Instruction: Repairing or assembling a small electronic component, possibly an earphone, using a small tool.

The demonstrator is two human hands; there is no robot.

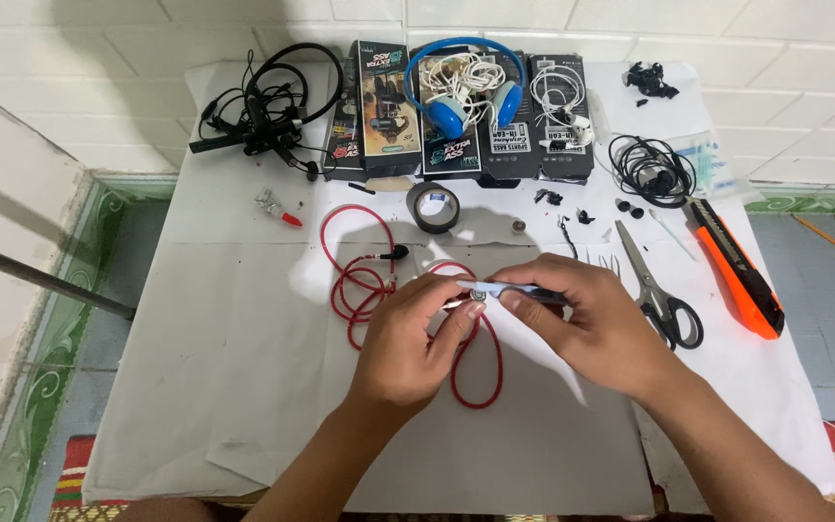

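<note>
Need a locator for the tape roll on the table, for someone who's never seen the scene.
Start at the row of dark product boxes along the table's far edge, with blue headphones lying on top. Just in front of the middle boxes stands the tape roll, above the red cable. It is the only black ring there, showing a blue inner core.

The red earphone cable (359,280) lies in loose loops on the white table cover, near the middle. One loop hangs down toward the near side, under the hands. A black earbud (396,252) sits at one end of it, on the far left part of the loops. A small round silver earbud part (476,293) is pinched at fingertips, and a thin light blue tool (524,291) touches it from the right.
</note>
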